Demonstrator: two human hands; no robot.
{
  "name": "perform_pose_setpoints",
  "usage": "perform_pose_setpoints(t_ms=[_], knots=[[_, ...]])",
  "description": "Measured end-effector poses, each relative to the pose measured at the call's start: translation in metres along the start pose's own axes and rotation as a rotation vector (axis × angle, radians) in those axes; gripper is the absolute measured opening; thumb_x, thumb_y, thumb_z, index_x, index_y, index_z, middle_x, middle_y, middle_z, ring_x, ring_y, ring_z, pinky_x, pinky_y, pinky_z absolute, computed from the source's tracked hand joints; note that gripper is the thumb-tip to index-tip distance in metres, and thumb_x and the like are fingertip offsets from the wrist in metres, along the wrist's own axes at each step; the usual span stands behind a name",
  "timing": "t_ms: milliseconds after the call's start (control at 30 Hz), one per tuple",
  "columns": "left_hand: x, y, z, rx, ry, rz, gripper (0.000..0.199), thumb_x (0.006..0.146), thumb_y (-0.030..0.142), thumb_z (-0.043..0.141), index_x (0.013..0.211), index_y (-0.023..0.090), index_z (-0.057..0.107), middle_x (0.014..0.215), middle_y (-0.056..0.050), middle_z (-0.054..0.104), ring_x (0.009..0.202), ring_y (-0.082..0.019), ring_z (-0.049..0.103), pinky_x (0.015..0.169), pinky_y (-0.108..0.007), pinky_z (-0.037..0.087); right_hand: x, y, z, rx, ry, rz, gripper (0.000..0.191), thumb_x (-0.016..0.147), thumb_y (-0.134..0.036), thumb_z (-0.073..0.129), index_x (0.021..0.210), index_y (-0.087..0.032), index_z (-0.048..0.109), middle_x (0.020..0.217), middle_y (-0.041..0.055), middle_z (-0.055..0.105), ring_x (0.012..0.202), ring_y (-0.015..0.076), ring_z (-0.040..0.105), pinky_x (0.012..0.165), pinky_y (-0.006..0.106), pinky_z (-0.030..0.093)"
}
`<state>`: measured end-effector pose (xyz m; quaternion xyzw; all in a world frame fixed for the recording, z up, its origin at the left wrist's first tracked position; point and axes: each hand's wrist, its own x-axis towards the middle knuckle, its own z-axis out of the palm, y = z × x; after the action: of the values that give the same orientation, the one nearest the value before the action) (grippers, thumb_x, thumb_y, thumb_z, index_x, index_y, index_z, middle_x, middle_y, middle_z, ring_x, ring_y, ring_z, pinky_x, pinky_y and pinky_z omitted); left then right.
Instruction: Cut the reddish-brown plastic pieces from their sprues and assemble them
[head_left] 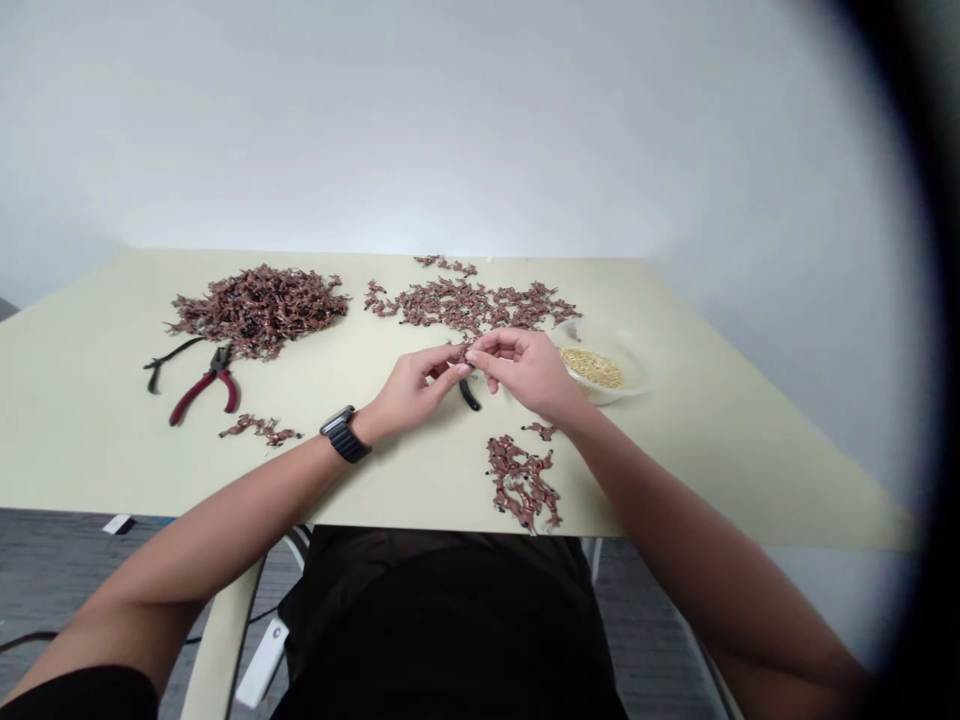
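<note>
Here the left hand (416, 385) and right hand (531, 370) meet, narrowly pinching a small, glossy brown figure (465, 353) left of the clear plastic bowl (634, 362); fingertips hide most of it; a slack pinch could drop it among the scattered brown figures (450, 303), and a careless right elbow might tip that bowl; beneath everything, a smooth pale-yellow desk (712, 460); behind the bowl, a plain whitish wall (450, 120); grey floor (75, 570) below.

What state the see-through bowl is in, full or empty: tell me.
Neither: the bowl is partly filled. Gold-coloured bits lie in it toward the right hand, while bare wall shows on the opposite side.
</note>
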<state>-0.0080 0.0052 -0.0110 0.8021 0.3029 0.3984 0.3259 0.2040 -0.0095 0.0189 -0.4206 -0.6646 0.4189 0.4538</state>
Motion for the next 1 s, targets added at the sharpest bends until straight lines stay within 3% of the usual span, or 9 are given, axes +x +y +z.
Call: perform_pose_setpoints(t_ms=[167, 333, 400, 500, 600, 733, 800, 1000], knots=[[-0.001, -0.002, 0.001, -0.151, -0.036, -0.071, 0.038, 0.106, 0.051, 0.059, 0.115, 0.017, 0.074, 0.089, -0.006, 0.068, 0.073, -0.014, 0.058, 0.068, -0.027, 0.051, -0.002, 0.0, 0.001, -0.155, 0.066, -0.101, 0.021, 0.094, -0.042, 0.075, 0.095, -0.021, 0.076, 0.085, 0.0054, 0.072, 0.072, 0.0181, 0.063, 0.058, 0.03, 0.052], [-0.001, -0.001, 0.002, -0.179, -0.048, -0.07, 0.038, 0.107, 0.052, 0.058, 0.11, 0.017, 0.073, 0.082, -0.004, 0.064, 0.072, -0.014, 0.057, 0.067, -0.028, 0.049, -0.004, 0.001, -0.004, -0.447, 0.04, -0.363, 0.015, 0.102, -0.031, 0.061, 0.096, -0.025, 0.074, 0.097, 0.0067, 0.075, 0.088, 0.0224, 0.065, 0.08, 0.038, 0.052], [-0.002, 0.0, 0.003, -0.124, -0.04, -0.057, 0.039, 0.107, 0.051, 0.057, 0.114, 0.017, 0.073, 0.085, -0.005, 0.067, 0.072, -0.015, 0.058, 0.067, -0.028, 0.05, -0.004, 0.001, -0.003, -0.493, 0.026, -0.382, 0.016, 0.103, -0.03, 0.059, 0.096, -0.025, 0.072, 0.095, 0.0069, 0.074, 0.088, 0.0229, 0.064, 0.085, 0.039, 0.052], [-0.002, 0.001, 0.003, 0.042, 0.007, 0.003, 0.037, 0.108, 0.049, 0.056, 0.115, 0.018, 0.074, 0.09, -0.006, 0.072, 0.074, -0.015, 0.061, 0.067, -0.027, 0.049, -0.005, 0.001, 0.002, -0.382, 0.066, -0.245, 0.014, 0.099, -0.035, 0.064, 0.094, -0.023, 0.071, 0.088, 0.0061, 0.072, 0.082, 0.0216, 0.064, 0.077, 0.037, 0.053], [-0.003, -0.001, 0.002, 0.26, 0.087, 0.112, 0.031, 0.108, 0.043, 0.058, 0.113, 0.018, 0.075, 0.091, -0.007, 0.074, 0.075, -0.015, 0.063, 0.068, -0.028, 0.05, -0.004, 0.003, 0.008, -0.111, 0.067, -0.038, 0.023, 0.094, -0.044, 0.072, 0.09, -0.022, 0.07, 0.08, 0.0036, 0.069, 0.065, 0.017, 0.061, 0.062, 0.033, 0.052], [-0.005, -0.006, 0.001, 0.422, 0.126, 0.279, 0.027, 0.109, 0.034, 0.058, 0.122, 0.016, 0.074, 0.112, -0.014, 0.076, 0.097, -0.021, 0.071, 0.087, -0.035, 0.059, -0.001, 0.006, 0.012, 0.233, -0.011, 0.166, 0.039, 0.082, -0.054, 0.086, 0.084, -0.019, 0.07, 0.072, 0.0006, 0.064, 0.055, 0.0123, 0.055, 0.053, 0.029, 0.049], [-0.005, -0.008, 0.001, 0.435, 0.132, 0.304, 0.027, 0.108, 0.032, 0.058, 0.123, 0.016, 0.075, 0.12, -0.016, 0.076, 0.105, -0.023, 0.072, 0.093, -0.038, 0.061, 0.001, 0.007, 0.012, 0.323, -0.029, 0.222, 0.042, 0.078, -0.055, 0.089, 0.081, -0.018, 0.069, 0.07, -0.0002, 0.062, 0.056, 0.0114, 0.054, 0.052, 0.028, 0.049], [-0.003, -0.01, -0.001, 0.472, 0.138, 0.324, 0.026, 0.108, 0.031, 0.059, 0.125, 0.016, 0.074, 0.121, -0.016, 0.075, 0.105, -0.023, 0.074, 0.091, -0.04, 0.063, 0.002, 0.005, 0.006, 0.344, -0.056, 0.254, 0.037, 0.078, -0.049, 0.091, 0.081, -0.018, 0.071, 0.072, 0.0007, 0.063, 0.06, 0.0116, 0.055, 0.053, 0.027, 0.049]])
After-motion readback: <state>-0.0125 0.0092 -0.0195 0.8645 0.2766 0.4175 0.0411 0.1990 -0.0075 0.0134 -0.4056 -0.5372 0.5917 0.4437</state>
